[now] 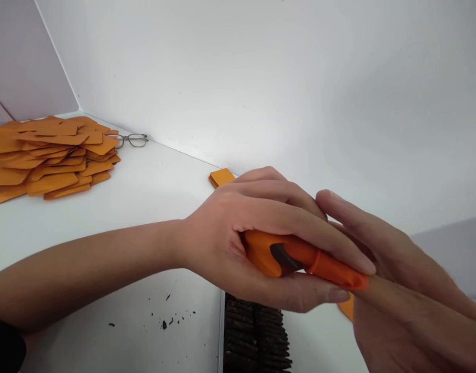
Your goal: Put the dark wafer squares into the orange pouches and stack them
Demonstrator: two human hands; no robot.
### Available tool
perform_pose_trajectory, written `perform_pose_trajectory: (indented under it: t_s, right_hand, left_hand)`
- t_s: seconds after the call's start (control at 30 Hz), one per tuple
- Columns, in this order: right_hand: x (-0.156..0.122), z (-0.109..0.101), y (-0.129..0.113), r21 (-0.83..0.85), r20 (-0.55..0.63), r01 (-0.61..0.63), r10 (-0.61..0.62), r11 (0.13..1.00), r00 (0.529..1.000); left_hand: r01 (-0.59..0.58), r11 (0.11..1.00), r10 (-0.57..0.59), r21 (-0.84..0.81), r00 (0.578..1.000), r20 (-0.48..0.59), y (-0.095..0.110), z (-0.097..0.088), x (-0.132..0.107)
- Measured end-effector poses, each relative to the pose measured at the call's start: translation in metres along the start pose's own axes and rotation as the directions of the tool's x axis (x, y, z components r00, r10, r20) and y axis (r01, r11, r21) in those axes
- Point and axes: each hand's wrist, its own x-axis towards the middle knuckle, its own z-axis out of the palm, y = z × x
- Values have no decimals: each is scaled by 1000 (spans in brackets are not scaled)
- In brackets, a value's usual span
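Note:
My left hand (261,223) closes its thumb and fingers around an orange finger cot (333,268). The cot covers the end of one finger of my right hand (413,290), its rolled-looking ring partway along. The other visible fingers of my right hand are stretched out, with nothing seen in them. In the gap of my left hand shows an orange sheet-like piece (259,251) with a dark brown patch (282,256); I cannot tell whether it is held or lies behind. Beyond my left hand lies a small stack of orange sleeves (222,176).
A big heap of orange sleeves (55,155) lies at the far left, beside a pair of glasses (137,140). Below my hands, a tray (221,336) holds rows of thin dark brown pieces (257,336). Dark crumbs (165,324) are scattered on the white table (160,197). White panels (261,77) rise behind.

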Motion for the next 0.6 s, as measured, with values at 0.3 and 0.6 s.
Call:
perform_pose_trajectory:
  t_s: [0.3, 0.6]
  right_hand:
    - [8, 4, -9, -124, 8, 111, -111, 986, 994]
    - [14, 3, -1, 41, 25, 13, -14, 999, 1000]
  left_hand:
    - [-52, 998, 54, 28, 995, -82, -4, 6, -2]
    - [-69, 997, 71, 19, 988, -138, -7, 9, -3]
